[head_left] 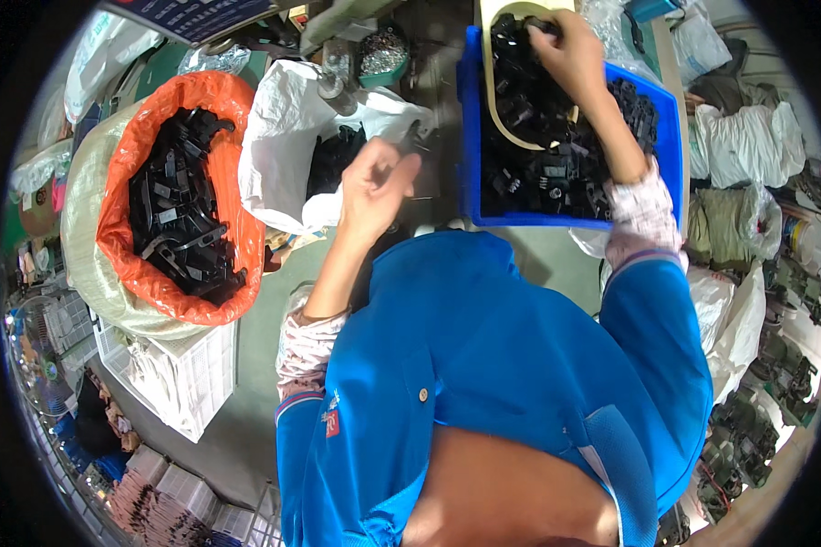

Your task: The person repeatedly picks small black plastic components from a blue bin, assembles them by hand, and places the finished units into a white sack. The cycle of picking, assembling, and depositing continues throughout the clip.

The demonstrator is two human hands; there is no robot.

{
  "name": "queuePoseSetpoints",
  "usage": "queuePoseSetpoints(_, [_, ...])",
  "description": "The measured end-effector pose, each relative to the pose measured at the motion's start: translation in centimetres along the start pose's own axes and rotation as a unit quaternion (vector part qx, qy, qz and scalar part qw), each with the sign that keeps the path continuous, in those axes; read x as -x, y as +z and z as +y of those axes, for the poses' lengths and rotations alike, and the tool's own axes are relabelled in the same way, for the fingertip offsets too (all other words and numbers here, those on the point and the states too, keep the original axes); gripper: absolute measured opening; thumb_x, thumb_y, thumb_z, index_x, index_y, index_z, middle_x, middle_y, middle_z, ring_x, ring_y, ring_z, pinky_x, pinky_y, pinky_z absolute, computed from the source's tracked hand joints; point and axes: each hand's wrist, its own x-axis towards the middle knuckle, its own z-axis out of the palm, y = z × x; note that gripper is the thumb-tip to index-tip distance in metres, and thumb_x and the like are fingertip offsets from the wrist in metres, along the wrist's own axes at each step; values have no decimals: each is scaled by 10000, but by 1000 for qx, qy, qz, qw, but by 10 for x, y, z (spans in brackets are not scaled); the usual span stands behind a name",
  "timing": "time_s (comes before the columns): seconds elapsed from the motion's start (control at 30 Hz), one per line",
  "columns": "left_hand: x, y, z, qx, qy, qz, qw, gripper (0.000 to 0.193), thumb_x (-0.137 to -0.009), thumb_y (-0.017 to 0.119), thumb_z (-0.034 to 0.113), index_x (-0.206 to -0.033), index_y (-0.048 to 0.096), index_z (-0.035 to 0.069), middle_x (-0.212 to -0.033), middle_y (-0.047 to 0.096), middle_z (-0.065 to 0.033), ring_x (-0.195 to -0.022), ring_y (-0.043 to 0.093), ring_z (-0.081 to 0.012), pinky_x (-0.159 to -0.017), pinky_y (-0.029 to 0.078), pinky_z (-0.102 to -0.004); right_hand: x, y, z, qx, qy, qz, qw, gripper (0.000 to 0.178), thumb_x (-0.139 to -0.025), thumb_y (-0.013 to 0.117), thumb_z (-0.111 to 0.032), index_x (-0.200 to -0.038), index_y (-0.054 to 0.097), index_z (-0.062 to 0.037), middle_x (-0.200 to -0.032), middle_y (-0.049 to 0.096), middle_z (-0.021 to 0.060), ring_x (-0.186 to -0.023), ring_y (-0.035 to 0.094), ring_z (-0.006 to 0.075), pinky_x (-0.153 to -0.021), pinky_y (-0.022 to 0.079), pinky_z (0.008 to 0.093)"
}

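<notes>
My left hand (377,185) is in front of my chest, beside a white sack, with its fingers curled together. A small, blurred dark part (416,139) shows at its fingertips and seems held there. My right hand (575,56) reaches over a cream-coloured tub (497,118), its thumb and fingers closed on a black plastic part (545,27) among many like it. The tub rests in a blue crate (566,221), which holds more black plastic parts (556,173). The exact shape of what each hand holds is hard to make out.
An orange-lined sack (246,182) of black plastic pieces stands left, on a white plastic basket (196,383). The white sack (278,137) holds dark parts. A green container (383,68) of small metal pieces sits behind, near a grey metal cylinder (333,89). Bagged goods (748,141) line the right.
</notes>
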Motion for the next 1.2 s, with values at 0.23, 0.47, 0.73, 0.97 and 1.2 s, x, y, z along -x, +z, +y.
queuePoseSetpoints(0.23, [-28, -35, 3, -27, 31, -13, 999, 223, -841, 728, 55, -787, 514, 22, -1103, 634, -115, -735, 606, -90, -643, 478, -238, 47, -1, -69, -635, 213, -123, 732, 257, -941, 602, -58, -1188, 599, 13, -1013, 674, 93, -928, 665, 182, -849, 550, 322])
queuePoseSetpoints(0.47, [-41, -75, -6, -49, 85, -21, 995, 245, -810, 753, 47, -752, 520, -2, -1026, 701, -162, -1109, 619, -197, -864, 470, -281, 56, 20, -138, -648, 211, -158, 715, 285, -966, 588, -113, -1227, 592, 3, -1005, 673, 97, -879, 670, 153, -771, 555, 280])
queuePoseSetpoints(0.73, [-44, -109, -7, -76, 96, -35, 992, 211, -800, 727, -35, -752, 524, -7, -1171, 661, -195, -934, 611, -119, -773, 505, -250, 49, 39, -178, -615, 238, -196, 725, 299, -954, 626, -188, -1187, 637, -1, -792, 663, 67, -628, 607, 90, -581, 514, 240])
queuePoseSetpoints(0.97, [-50, -131, 10, -141, 106, -45, 983, 208, -785, 739, -11, -724, 540, -7, -1136, 688, -184, -895, 638, -124, -761, 518, -274, 42, 54, -195, -527, 206, -259, 783, 307, -929, 659, -132, -1216, 623, -29, -805, 635, 9, -670, 567, 68, -609, 480, 221])
queuePoseSetpoints(1.2, [-66, -149, 6, -227, 190, -79, 952, 281, -734, 757, 78, -1006, 688, 59, -803, 656, -94, -691, 633, -252, -628, 507, -332, 38, 66, -207, -458, 136, -211, 853, 259, -895, 676, -58, -1148, 661, -1, -938, 636, 69, -724, 610, 93, -649, 493, 227])
